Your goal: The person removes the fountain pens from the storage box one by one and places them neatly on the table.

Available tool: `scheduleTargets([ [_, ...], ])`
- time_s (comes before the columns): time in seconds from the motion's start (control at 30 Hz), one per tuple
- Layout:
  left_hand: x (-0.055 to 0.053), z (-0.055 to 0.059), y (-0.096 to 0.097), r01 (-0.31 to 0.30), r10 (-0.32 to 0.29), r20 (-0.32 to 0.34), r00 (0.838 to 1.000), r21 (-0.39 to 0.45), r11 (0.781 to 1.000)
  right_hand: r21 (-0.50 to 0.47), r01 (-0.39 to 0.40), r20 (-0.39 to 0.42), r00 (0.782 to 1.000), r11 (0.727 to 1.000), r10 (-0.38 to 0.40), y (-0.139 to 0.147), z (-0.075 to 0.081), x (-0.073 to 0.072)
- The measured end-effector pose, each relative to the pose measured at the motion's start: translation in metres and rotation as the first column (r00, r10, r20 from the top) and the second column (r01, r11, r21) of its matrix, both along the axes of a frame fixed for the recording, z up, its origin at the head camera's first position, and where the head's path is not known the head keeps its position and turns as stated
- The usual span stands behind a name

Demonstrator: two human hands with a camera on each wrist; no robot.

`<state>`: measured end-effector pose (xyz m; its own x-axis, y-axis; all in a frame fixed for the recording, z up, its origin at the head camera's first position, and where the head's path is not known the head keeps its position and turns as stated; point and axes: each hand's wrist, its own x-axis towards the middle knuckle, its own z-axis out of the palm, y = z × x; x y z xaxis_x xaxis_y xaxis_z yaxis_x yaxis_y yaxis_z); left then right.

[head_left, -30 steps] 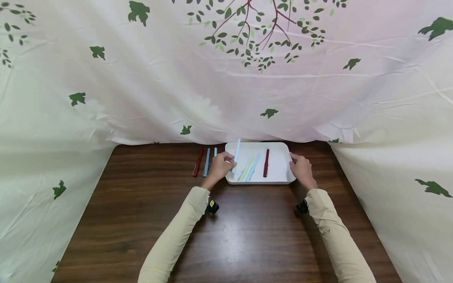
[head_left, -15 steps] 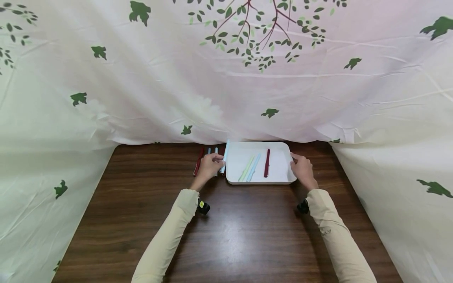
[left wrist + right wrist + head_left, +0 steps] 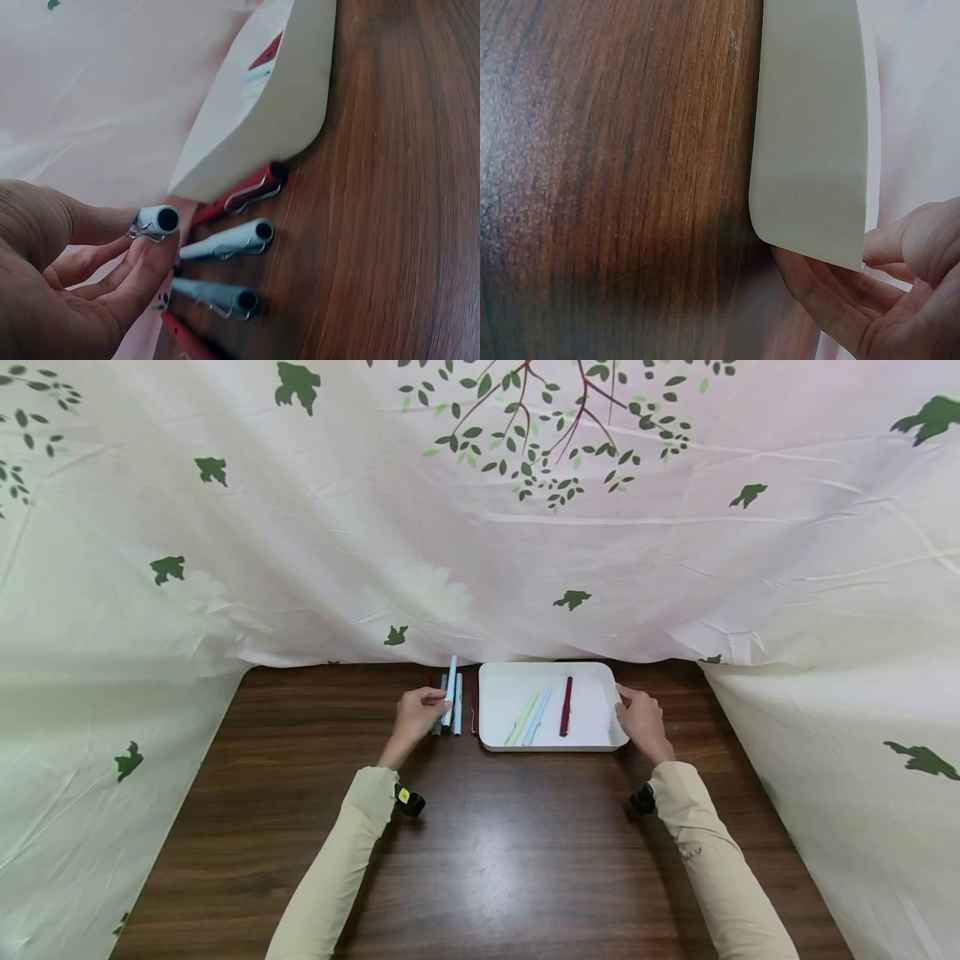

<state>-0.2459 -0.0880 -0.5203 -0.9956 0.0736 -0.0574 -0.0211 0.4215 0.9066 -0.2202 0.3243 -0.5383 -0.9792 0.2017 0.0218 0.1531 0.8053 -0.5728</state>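
My left hand point(image 3: 416, 714) pinches a light blue pen point(image 3: 157, 219) between thumb and fingers, its dark round end and wire clip facing the left wrist camera. In that view it is raised over a row of pens: a dark red pen point(image 3: 241, 195) beside the tray, another light blue pen point(image 3: 231, 240), a blue pen point(image 3: 216, 294) and a red pen point(image 3: 187, 336). The white tray point(image 3: 592, 693) is held at its right end by my right hand point(image 3: 641, 722), thumb at the rim and fingers against the outer wall. The red pen is mostly hidden by my left hand in the head view.
Inside the tray lie a light green pen point(image 3: 522, 717), a light blue pen point(image 3: 538, 714) and a dark red pen point(image 3: 566, 706). A patterned cloth point(image 3: 480, 568) hangs behind the brown wooden table point(image 3: 487, 852) and along both sides.
The left hand has carried the light blue pen leftward, from over the tray's left end to above the row of pens on the table. The right hand stays at the tray.
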Motion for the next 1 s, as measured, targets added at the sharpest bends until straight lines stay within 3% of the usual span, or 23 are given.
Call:
scheduleTargets([
  [0.23,0.002,-0.003,-0.019,-0.054,0.053,-0.033,0.998,-0.029,0.998,-0.01,-0.005,0.015,1.0,1.0,0.006,-0.001,0.0,0.001],
  [0.6,-0.006,-0.012,-0.044,-0.138,0.137,-0.009,0.99,-0.102,0.985,0.005,-0.019,-0.035,0.999,1.0,0.019,0.0,-0.001,0.004],
  [1.0,-0.01,-0.031,-0.067,-0.148,0.159,0.04,0.986,-0.201,0.968,0.001,-0.026,-0.049,0.998,1.0,0.026,0.0,-0.002,0.004],
])
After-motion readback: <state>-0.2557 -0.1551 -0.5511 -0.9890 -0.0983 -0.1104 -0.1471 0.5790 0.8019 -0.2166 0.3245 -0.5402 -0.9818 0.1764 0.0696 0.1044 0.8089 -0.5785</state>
